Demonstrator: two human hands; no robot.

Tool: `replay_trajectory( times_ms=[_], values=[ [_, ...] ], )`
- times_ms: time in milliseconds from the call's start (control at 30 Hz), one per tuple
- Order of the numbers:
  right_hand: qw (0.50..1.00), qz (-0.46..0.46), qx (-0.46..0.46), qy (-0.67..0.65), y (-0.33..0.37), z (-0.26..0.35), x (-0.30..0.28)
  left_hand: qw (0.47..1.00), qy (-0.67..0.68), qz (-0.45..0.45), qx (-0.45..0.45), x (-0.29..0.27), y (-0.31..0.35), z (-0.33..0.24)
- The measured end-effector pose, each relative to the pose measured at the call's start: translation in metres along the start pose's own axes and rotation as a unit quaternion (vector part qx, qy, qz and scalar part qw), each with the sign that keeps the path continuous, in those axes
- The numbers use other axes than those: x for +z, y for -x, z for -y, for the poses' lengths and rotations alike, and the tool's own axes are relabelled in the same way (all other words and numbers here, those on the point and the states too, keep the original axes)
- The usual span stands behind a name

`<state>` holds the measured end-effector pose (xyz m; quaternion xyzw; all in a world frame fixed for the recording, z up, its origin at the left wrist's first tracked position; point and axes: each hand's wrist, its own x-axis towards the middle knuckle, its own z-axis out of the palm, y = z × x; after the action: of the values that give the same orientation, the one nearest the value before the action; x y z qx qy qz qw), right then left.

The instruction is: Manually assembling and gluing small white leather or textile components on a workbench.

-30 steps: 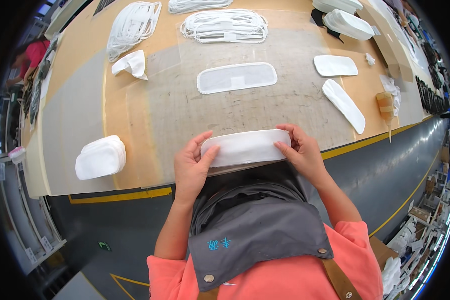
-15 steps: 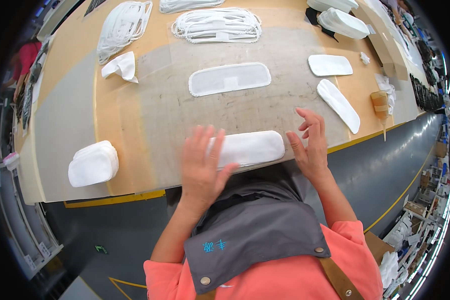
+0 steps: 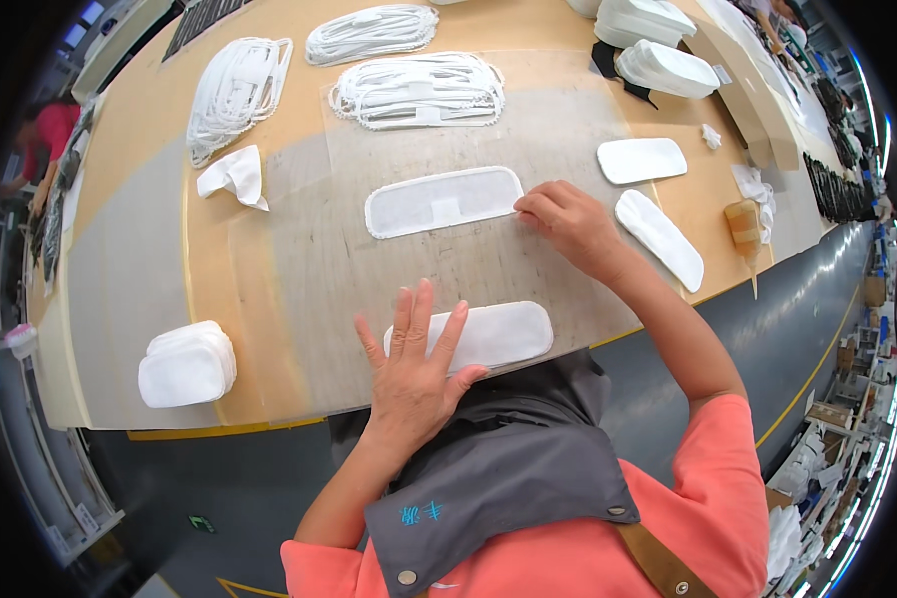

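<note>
A white rounded fabric pad lies flat at the table's near edge. Over its left end rests my left hand, fingers spread. Farther off, in the middle of the table, lies a rimmed greyish-white pad with a small white patch on it. My right hand pinches the right end of that rimmed pad between thumb and fingertips; the pad still lies flat. To the right of this hand are two plain white pads, one crosswise and one slanting.
White pads are stacked at the near left. Piles of rimmed pads lie at the back, beside a crumpled white cloth. A brown-taped bottle with a thin nozzle is at the right edge, near a cardboard piece and more stacks.
My right hand has moved forward and left, from beside the near pad to the rimmed pad's right end, and its fingers have closed. My left hand stays over the near pad.
</note>
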<state>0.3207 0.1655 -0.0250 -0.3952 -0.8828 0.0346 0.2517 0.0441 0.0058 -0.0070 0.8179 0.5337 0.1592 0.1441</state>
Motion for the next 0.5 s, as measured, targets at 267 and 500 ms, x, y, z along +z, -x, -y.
replay_trajectory(
  times_ms=[267,500],
  values=[
    [0.991,0.087,-0.09,0.048,-0.015,-0.004,0.001,0.999,0.028,-0.01,-0.023,0.001,-0.009,0.007],
    [0.968,0.107,-0.185,0.13,-0.026,-0.003,0.0,0.999,0.03,-0.026,0.0,0.0,-0.033,0.013]
  ],
)
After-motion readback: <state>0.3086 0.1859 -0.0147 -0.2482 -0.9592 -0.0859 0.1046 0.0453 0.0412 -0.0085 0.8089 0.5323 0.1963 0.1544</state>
